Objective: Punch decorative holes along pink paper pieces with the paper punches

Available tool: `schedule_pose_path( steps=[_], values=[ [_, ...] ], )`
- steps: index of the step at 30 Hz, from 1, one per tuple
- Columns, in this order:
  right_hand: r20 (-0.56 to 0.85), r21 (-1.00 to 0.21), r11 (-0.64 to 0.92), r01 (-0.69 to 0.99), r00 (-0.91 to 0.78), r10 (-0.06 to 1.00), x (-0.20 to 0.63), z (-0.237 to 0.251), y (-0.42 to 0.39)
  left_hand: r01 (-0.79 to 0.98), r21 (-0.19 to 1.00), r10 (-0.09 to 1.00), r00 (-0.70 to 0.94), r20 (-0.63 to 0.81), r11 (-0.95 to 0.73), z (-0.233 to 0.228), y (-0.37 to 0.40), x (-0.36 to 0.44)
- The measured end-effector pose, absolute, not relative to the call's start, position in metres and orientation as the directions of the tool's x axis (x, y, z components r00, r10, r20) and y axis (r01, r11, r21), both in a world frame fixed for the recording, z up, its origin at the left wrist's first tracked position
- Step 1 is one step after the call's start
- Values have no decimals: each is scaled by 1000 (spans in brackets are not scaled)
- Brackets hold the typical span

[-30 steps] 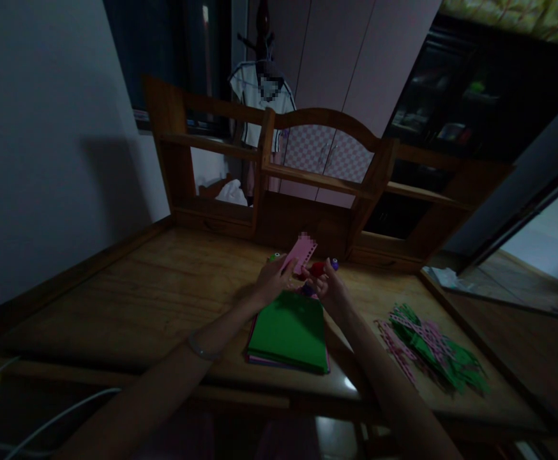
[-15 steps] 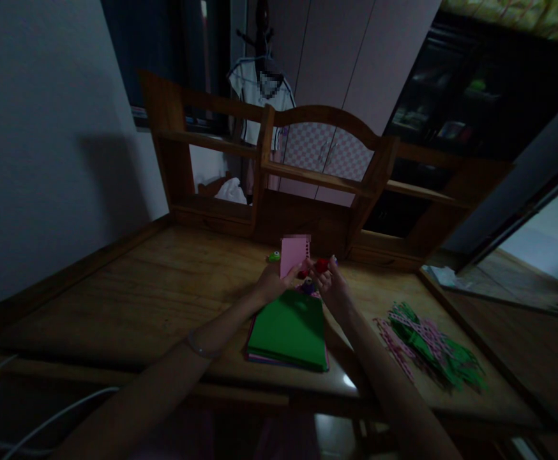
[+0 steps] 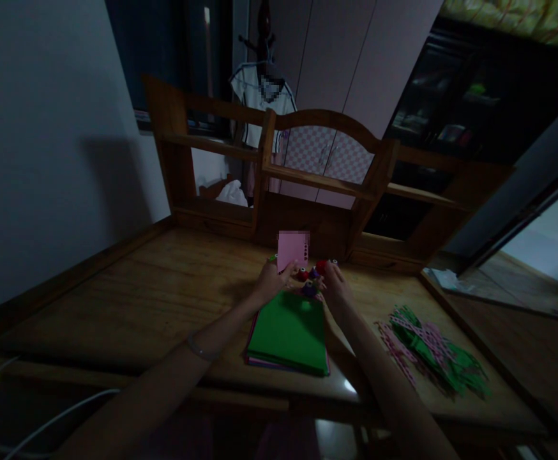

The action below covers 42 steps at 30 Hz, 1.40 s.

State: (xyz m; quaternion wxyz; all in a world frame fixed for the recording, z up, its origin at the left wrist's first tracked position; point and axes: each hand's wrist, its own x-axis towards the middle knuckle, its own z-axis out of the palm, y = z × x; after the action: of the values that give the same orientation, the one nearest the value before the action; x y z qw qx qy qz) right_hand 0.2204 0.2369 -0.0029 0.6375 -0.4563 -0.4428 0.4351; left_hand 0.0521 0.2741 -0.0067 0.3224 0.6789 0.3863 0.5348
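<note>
Pink paper (image 3: 292, 250) stands upright over the desk's (image 3: 140, 300) far edge, pinched in the left hand (image 3: 270, 281), while the right hand (image 3: 335, 285) seems closed on a red punch (image 3: 321, 266), needing careful edge alignment.

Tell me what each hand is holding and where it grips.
The left hand pinches the pink paper piece by its lower edge, upright. The right hand rests by a small red punch; whether it grips it cannot be told.
</note>
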Motion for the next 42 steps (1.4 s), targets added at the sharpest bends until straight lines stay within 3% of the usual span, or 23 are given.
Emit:
schedule_pose_path(
  steps=[4, 15, 42],
  values=[
    [114, -956, 171, -238, 237, 965, 221, -6, 238, 168, 853, 869, 139, 476, -494, -4, 271, 51],
    [87, -975, 107, -197, 106, 990, 214, -6, 232, 158, 836, 848, 180, 499, -525, 0, 267, 50],
    [50, -977, 73, -200, 121, 991, 213, -9, 234, 158, 851, 858, 219, 464, -500, 4, 264, 50]
  ],
)
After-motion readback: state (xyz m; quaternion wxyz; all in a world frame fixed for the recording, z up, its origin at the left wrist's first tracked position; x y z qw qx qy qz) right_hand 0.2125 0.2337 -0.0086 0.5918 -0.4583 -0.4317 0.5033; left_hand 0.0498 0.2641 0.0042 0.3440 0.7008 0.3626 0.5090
